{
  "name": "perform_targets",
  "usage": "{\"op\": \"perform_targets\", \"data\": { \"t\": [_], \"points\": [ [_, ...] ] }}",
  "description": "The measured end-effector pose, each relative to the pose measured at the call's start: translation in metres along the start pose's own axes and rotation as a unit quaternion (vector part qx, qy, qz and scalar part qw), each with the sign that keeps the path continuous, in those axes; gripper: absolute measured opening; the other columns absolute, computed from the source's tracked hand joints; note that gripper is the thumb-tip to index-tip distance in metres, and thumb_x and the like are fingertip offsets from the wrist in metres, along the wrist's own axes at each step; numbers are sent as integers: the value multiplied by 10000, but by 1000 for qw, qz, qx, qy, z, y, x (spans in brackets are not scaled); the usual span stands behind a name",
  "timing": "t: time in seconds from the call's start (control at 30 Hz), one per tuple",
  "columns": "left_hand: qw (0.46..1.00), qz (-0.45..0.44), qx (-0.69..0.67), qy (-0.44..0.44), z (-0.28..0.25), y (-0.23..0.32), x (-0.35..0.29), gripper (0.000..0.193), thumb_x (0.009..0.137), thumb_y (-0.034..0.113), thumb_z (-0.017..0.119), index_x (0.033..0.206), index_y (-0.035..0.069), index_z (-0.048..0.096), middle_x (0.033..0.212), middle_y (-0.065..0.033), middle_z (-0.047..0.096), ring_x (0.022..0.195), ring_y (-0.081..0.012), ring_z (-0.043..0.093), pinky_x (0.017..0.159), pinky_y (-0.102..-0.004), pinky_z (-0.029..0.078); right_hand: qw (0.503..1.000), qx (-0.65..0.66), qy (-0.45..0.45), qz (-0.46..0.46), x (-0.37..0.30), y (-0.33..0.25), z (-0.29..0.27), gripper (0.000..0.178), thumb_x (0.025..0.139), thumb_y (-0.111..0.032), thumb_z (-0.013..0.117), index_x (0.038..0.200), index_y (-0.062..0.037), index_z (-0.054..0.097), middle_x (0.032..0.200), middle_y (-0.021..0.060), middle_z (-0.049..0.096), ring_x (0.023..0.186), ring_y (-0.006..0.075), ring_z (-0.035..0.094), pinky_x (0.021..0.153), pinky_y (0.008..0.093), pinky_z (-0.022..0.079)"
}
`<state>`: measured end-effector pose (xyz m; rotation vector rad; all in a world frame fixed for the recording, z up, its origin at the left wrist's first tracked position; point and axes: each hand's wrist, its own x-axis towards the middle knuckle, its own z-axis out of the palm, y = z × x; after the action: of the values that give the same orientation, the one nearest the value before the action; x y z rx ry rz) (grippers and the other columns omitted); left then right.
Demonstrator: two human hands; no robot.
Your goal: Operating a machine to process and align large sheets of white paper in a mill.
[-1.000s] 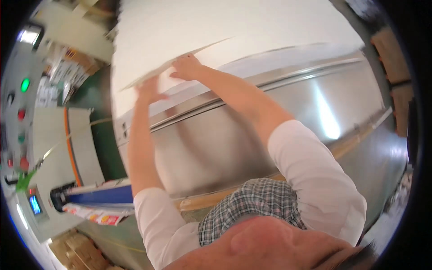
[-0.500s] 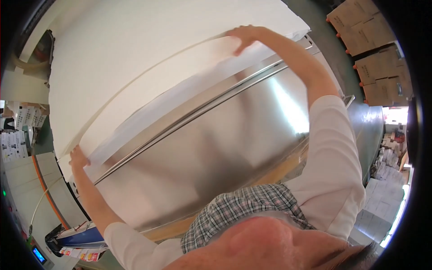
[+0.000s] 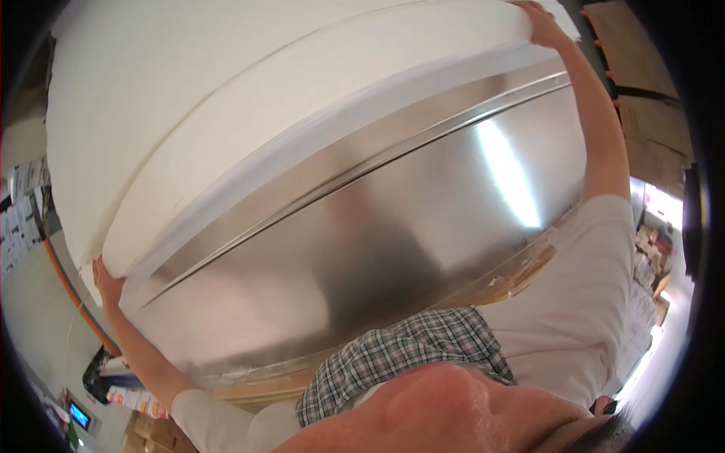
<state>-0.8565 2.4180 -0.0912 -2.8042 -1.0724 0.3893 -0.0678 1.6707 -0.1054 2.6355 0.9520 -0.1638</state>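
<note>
- The left hand point(image 3: 108, 281) was seen at the lower left, closed on the near-left corner of a sheet stack point(image 3: 302, 121); the fingers were hidden under the edge, so how far they were curled could not be told.
- The right hand point(image 3: 545, 24) was seen at the far right, fingers wrapped over the stack's far-right corner.
- The top layers were held lifted and bowed between the two hands, apart from the lower pile along the near edge.
- The stack's long axis was laid left to right, from one hand to the other; both arms were stretched wide, and neither hand was clearly nearer the middle.
- The stack lay beyond the hands, on the far side of a steel table point(image 3: 393, 249), whose shiny surface and raised rail ran along the stack's near edge.
- A checked collar point(image 3: 400, 362) and pale sleeves were seen at the near edge.
- Cardboard boxes point(image 3: 642, 98) were stacked at the far right; an orange hose point(image 3: 72, 294) and a small blue screen point(image 3: 78, 414) were seen at the left.
</note>
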Motion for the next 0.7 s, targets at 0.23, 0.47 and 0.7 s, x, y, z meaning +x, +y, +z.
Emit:
{"op": "perform_targets", "data": {
  "t": [0.23,0.47,0.7],
  "points": [
    [989,-1,15,149,-2,20,-2,697,540,93,727,1183,84,457,1252,-190,430,1173,-356,394,970,-412,346,972,-10,232,-16,-32,53,42,565,687,-104,645,1206,-175,432,1251,67,449,1232,283,345,971,463,299],
    [978,-39,40,203,-43,81,-28,680,585,102,731,1205,84,451,1263,-183,424,1173,-340,398,971,-396,351,962,89,258,-9,-27,107,106,638,619,7,610,1211,-146,428,1243,97,450,1178,309,397,961,376,353],
    [979,-28,52,197,-81,205,-46,627,592,136,737,1167,86,494,1231,-195,455,1167,-352,403,955,-402,360,978,87,188,-41,-28,235,200,633,662,69,500,1268,-82,397,1294,181,390,1217,341,346,1009,385,302]
  ]
}}
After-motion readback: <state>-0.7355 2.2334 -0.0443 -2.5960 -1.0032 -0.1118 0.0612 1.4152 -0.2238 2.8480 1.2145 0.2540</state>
